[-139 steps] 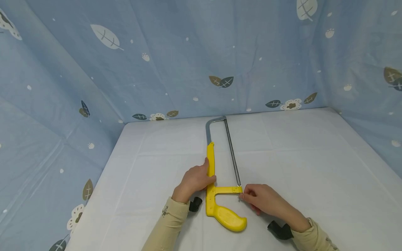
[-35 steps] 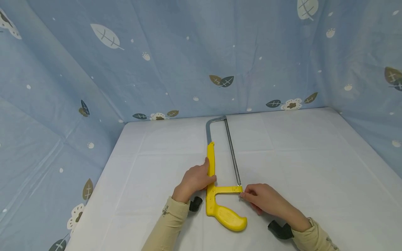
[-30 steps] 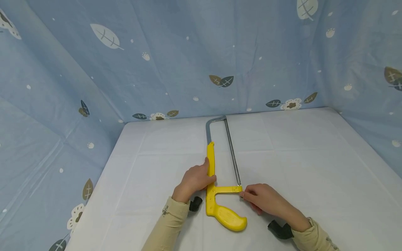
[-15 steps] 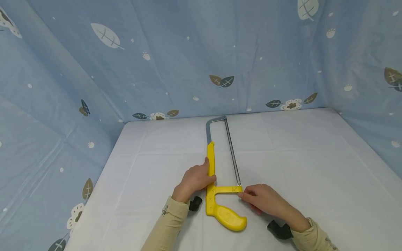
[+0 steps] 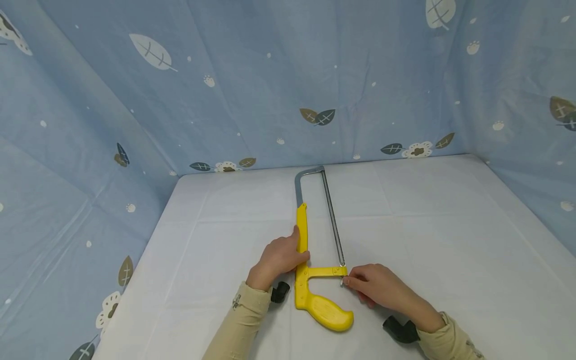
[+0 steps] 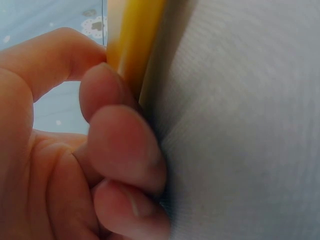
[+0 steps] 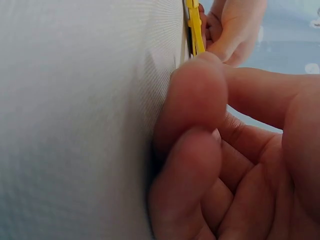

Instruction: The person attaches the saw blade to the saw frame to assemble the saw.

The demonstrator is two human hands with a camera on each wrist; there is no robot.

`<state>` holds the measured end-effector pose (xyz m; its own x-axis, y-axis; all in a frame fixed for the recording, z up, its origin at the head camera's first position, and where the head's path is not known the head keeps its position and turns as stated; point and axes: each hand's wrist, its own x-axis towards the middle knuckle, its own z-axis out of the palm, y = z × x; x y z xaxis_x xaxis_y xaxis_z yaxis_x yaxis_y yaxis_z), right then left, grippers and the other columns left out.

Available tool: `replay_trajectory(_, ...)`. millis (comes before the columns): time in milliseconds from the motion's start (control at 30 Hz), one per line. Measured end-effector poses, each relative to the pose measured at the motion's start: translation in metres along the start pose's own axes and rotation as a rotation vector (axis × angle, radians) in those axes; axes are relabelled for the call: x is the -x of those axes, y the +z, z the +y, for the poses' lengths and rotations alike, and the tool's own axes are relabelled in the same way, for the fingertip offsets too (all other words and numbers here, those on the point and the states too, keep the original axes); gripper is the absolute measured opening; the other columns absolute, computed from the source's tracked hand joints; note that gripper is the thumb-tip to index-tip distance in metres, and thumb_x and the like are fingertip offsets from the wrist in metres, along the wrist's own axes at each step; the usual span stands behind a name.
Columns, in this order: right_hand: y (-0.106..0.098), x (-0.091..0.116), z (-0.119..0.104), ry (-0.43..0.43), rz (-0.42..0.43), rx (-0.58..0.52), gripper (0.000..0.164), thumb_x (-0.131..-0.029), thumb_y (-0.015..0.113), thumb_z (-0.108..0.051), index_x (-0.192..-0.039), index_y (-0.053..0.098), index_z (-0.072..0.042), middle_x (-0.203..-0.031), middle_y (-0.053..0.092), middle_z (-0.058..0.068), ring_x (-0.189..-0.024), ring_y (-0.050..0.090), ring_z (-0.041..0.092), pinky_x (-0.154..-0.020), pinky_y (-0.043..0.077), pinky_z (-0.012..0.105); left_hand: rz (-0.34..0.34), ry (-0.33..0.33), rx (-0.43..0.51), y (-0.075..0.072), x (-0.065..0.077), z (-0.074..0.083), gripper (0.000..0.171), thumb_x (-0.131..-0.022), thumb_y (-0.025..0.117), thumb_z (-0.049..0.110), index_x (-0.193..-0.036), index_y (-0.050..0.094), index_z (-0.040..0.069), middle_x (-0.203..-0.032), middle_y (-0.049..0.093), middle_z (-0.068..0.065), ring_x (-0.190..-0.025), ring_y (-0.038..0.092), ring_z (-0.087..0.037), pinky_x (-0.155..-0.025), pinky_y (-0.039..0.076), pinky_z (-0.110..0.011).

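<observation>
A hacksaw (image 5: 330, 314) with a yellow grip and grey front frame lies flat on the white cloth, its blade (image 5: 333, 220) on the right side. My left hand (image 5: 280, 257) holds the yellow frame bar from the left, thumb over its top. In the left wrist view, the curled fingers (image 6: 125, 145) lie against the cloth beside the yellow bar (image 6: 137, 45). At the blade's near end, my right hand (image 5: 380, 286) pinches the small metal wing nut (image 5: 342, 283) below the yellow crosspiece. In the right wrist view, the curled fingers (image 7: 195, 100) hide the nut.
A white cloth (image 5: 216, 240) covers the table. Blue patterned curtains (image 5: 252, 90) hang behind it and on both sides. A black wrist device (image 5: 400, 330) sits under the right wrist, another (image 5: 280, 293) under the left.
My right fingertips shift slightly at the wing nut, which shows at different angles and is partly hidden at moments. The left hand and the hacksaw stay in place.
</observation>
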<state>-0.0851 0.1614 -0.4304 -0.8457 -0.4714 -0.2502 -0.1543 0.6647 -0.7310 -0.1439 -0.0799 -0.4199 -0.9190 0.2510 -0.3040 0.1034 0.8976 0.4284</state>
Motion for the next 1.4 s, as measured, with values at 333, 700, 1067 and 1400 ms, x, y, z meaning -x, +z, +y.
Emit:
replay_trajectory(333, 0.0017, -0.0007, 0.0001, 0.081, 0.057, -0.001, 0.029, -0.082, 0.057, -0.046, -0.079, 0.053, -0.017, -0.046, 0.047, -0.002, -0.039, 0.046, 0.015, -0.040, 0.031, 0.024, -0.003, -0.003, 0.015, 0.0005, 0.0006, -0.0007, 0.079, -0.081, 0.051, 0.039, -0.143, 0.016, 0.007, -0.059, 0.048, -0.003, -0.045, 0.044, -0.016, -0.045, 0.036, -0.027)
replay_trajectory(700, 0.0016, -0.0011, 0.0002, 0.057, 0.035, -0.014, 0.030, -0.084, 0.054, -0.045, -0.075, 0.055, -0.017, -0.046, 0.046, -0.003, -0.039, 0.046, 0.015, -0.040, 0.032, 0.024, 0.001, 0.002, 0.025, 0.0007, 0.0007, -0.0016, 0.079, -0.081, 0.051, 0.039, -0.143, 0.016, 0.007, -0.058, 0.048, -0.002, -0.043, 0.044, -0.015, -0.043, 0.036, -0.027)
replay_trajectory(1067, 0.0020, -0.0014, 0.0003, 0.050, 0.014, -0.009, 0.040, -0.086, 0.049, -0.049, -0.066, 0.055, -0.015, -0.049, 0.049, -0.004, -0.040, 0.046, 0.012, -0.040, 0.035, 0.025, 0.003, 0.013, 0.013, -0.0001, 0.0013, -0.0007, 0.078, -0.081, 0.051, 0.038, -0.143, 0.017, 0.005, -0.057, 0.047, -0.002, -0.043, 0.042, -0.015, -0.043, 0.034, -0.026)
replay_trajectory(1400, 0.0044, -0.0019, -0.0059, 0.078, 0.052, 0.079, 0.038, -0.082, 0.050, -0.055, -0.068, 0.057, -0.020, -0.047, 0.048, -0.004, -0.040, 0.043, 0.011, -0.040, 0.034, 0.025, 0.007, 0.015, 0.000, 0.0000, -0.0003, -0.0009, 0.078, -0.081, 0.051, 0.039, -0.143, 0.017, 0.005, -0.059, 0.046, -0.002, -0.044, 0.041, -0.016, -0.044, 0.034, -0.027)
